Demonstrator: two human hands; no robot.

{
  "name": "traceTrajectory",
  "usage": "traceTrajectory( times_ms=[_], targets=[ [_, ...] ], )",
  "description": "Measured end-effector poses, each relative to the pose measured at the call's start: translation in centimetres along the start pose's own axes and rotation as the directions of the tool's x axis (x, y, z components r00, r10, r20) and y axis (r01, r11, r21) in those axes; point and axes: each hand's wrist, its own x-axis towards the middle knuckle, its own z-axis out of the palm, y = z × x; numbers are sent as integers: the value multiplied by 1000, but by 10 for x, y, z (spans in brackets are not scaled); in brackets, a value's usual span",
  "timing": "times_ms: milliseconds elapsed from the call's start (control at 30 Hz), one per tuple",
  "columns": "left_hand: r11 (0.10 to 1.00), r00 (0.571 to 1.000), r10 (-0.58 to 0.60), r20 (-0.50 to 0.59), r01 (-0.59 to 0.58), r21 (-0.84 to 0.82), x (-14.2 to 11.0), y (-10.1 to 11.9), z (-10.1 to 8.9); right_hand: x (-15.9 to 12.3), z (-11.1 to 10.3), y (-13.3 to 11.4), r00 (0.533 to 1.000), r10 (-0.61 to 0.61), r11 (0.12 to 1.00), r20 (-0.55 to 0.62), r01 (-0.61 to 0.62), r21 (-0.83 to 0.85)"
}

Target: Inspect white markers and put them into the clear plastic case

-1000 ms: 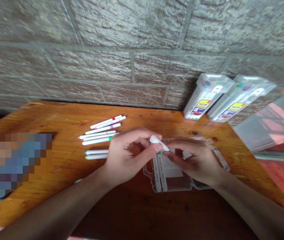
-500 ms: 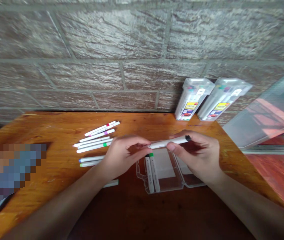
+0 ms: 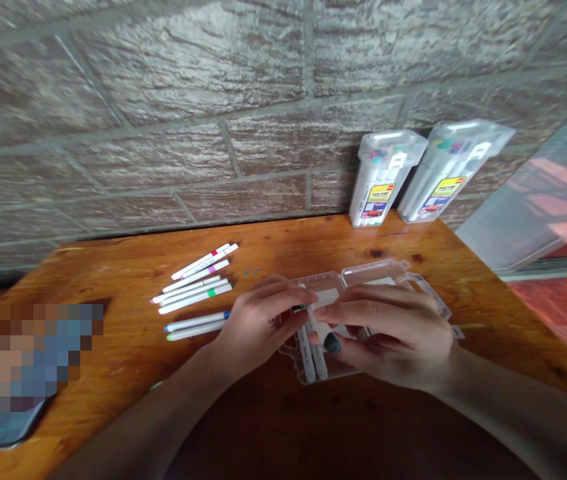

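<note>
A white marker (image 3: 320,325) with a dark cap is tilted over the open clear plastic case (image 3: 373,269), its capped end towards me. My right hand (image 3: 403,333) is closed around it near the cap, thumb below and fingers above. My left hand (image 3: 258,320) pinches at the marker's far end, though the fingertips partly hide the contact. Two white markers (image 3: 307,357) lie side by side in the left half of the case. Left of my left hand, several white markers (image 3: 196,298) with coloured marks lie in a loose group on the wooden table.
Two filled clear marker cases (image 3: 380,177) stand upright against the brick wall (image 3: 263,143) at the back right. A pixelated flat device (image 3: 8,427) lies at the table's left. Beyond the table's right edge is a translucent panel (image 3: 528,200).
Both hands have lowered the marker to the case and turned it from nearly level to pointing away, with its dark cap now towards me. The camera view has tilted slightly.
</note>
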Motion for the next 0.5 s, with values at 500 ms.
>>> traceTrajectory(
  times_ms=[500],
  targets=[
    [1000,1000,7,17,-7,2,1,1,-2,-1,0,0,1000,15,999,7,-15,-35]
  ],
)
